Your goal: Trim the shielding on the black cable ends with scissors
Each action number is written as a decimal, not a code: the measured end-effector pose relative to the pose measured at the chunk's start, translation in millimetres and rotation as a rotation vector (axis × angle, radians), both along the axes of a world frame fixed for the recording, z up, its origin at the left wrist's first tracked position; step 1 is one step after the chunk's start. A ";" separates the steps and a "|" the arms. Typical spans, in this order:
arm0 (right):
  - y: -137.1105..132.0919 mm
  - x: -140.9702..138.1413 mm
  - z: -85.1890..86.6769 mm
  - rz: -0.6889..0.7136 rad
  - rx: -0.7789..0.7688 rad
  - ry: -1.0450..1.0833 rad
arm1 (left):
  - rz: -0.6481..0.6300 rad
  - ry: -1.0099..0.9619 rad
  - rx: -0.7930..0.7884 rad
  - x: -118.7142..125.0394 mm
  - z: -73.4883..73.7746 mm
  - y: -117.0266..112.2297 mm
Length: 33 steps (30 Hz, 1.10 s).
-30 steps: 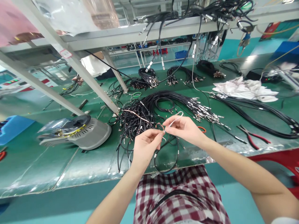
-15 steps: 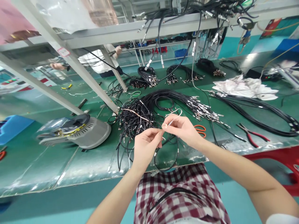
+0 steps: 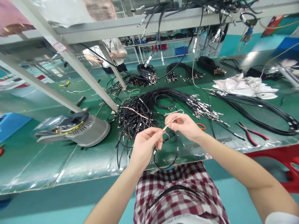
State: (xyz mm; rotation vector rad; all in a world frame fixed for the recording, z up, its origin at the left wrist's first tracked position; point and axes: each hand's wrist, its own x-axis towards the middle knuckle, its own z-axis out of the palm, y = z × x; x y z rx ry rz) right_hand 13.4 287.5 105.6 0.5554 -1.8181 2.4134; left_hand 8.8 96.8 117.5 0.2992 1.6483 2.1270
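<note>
My left hand (image 3: 147, 143) is closed in a pinch on one end of a small pale connector piece (image 3: 165, 128). Thumb and forefinger of my right hand (image 3: 183, 126) pinch its other end, and a thin white cable (image 3: 179, 114) loops out above those fingers. The fingertips partly hide the connector. Below the hands, a black cable (image 3: 177, 155) curves in a loop at the bench edge. A tangled heap of black cables (image 3: 134, 116) lies just beyond my left hand, its metal-tipped ends (image 3: 203, 107) fanning to the right.
A grey rounded device (image 3: 93, 132) stands at left by the shelf post (image 3: 86, 74). Red-handled pliers (image 3: 249, 135), a cable coil (image 3: 261, 115) and a white cloth (image 3: 245, 85) lie right. Cables hang from the shelf (image 3: 112, 29). A person (image 3: 114, 53) stands behind the bench.
My hands have drawn slightly apart, so more of the pale connector shows between the fingertips. The right hand has shifted a little right. The person behind has moved right.
</note>
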 end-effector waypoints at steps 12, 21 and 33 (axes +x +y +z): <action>5.1 -1.8 -1.9 0.045 0.054 0.018 | 0.025 -0.016 -0.050 0.7 -0.7 2.1; -1.8 6.5 -9.2 0.046 0.045 -0.072 | 0.114 -0.020 -0.022 0.8 -8.4 5.8; -19.2 17.5 -16.5 -0.132 0.144 -0.004 | 0.217 0.096 -0.028 0.5 -15.4 6.4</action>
